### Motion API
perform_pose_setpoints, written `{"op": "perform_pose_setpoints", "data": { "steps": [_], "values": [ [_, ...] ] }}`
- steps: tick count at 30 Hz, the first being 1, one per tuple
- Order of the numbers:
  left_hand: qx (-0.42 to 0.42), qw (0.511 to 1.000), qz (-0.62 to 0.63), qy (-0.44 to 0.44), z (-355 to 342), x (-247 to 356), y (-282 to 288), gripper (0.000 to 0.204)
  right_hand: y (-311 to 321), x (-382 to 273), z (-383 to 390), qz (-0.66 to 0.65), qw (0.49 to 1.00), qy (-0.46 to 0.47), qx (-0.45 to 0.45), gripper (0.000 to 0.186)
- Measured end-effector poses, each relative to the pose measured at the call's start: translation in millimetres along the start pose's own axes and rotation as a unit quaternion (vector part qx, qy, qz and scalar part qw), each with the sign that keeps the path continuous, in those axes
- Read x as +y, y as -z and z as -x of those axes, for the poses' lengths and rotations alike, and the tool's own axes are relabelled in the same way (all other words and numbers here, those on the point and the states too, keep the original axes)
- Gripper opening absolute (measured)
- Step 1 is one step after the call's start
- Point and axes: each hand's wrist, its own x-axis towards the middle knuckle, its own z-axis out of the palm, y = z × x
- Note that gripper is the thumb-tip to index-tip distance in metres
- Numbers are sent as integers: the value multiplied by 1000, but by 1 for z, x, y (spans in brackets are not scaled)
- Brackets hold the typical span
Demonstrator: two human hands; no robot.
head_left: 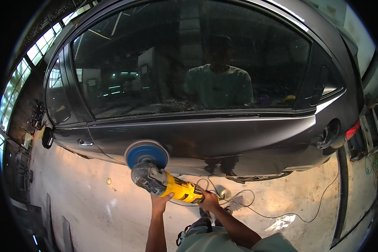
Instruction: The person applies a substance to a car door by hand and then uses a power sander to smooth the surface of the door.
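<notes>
A yellow and black car polisher point(181, 189) is held in both my hands, its round blue backing plate and pale pad point(147, 154) up against the lower side of a dark grey car door point(185, 136). My left hand point(159, 202) grips the polisher from below, behind its dark head, with the thumb along the yellow body. Around the rear handle is my right hand point(208, 200), closed; part of its fingers is hidden by the tool. Whether the pad is spinning I cannot tell.
Over the door is the dark side window point(189, 63), with reflections in it. A door handle point(85, 143) lies left of the pad, and a red tail light point(353, 131) is at the far right. A grey power cord point(290, 214) loops across the pale floor point(126, 210).
</notes>
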Motion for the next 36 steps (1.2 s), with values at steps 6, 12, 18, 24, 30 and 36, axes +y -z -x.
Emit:
{"op": "perform_pose_setpoints", "data": {
  "steps": [6,12,18,24,30,36],
  "values": [
    [-71,994,22,-84,16,28,-68,66,3,23,34,-100,994,-34,30,43],
    [-124,981,-74,-130,22,37,-137,98,14,26,72,-310,941,-68,118,50],
    [-167,966,-146,-131,14,58,-140,99,12,-8,67,-200,950,-65,229,53],
    [-170,974,-110,-100,-8,51,-64,101,-34,-38,38,-197,964,-99,149,48],
    [-161,985,6,-56,-46,29,54,95,-112,-53,-15,-228,965,1,132,34],
    [-12,996,64,-68,-83,17,178,63,-154,-124,-79,-71,996,-14,53,36]
  ]
}}
